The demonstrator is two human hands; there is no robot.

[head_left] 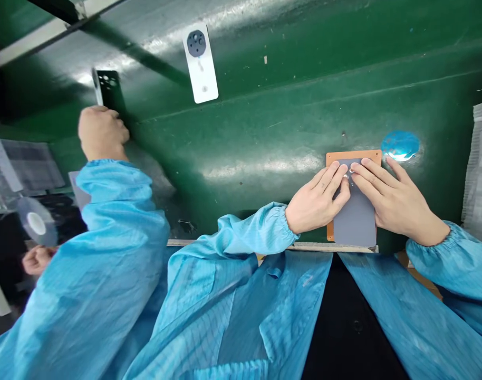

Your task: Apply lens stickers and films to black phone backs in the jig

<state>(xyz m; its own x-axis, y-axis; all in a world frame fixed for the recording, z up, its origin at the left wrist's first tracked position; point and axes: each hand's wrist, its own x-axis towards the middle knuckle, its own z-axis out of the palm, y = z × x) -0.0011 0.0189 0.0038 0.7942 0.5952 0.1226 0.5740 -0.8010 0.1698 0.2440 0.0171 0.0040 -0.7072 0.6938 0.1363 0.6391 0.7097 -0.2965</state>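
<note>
Grip of the left hand (318, 198) and right hand (401, 203) meets over a grey panel (355, 221), fingertips near its top; whether either closes on anything, I cannot tell. The panel lies on an orange plate (354, 154) by the near edge of a glossy, flecked green tabletop (264, 137). A blue disc (400, 145) sits beside the plate; pale cloth (480, 153) hangs far right, a co-worker's hand (102, 132) reaches at left.

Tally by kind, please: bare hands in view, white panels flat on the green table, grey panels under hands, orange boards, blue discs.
Hands: 4 (wearer's left hand, right hand; co-worker's hand; blurred far-left hand)
White panel: 1
Grey panel: 1
Orange board: 1
Blue disc: 1
Total: 8
</note>
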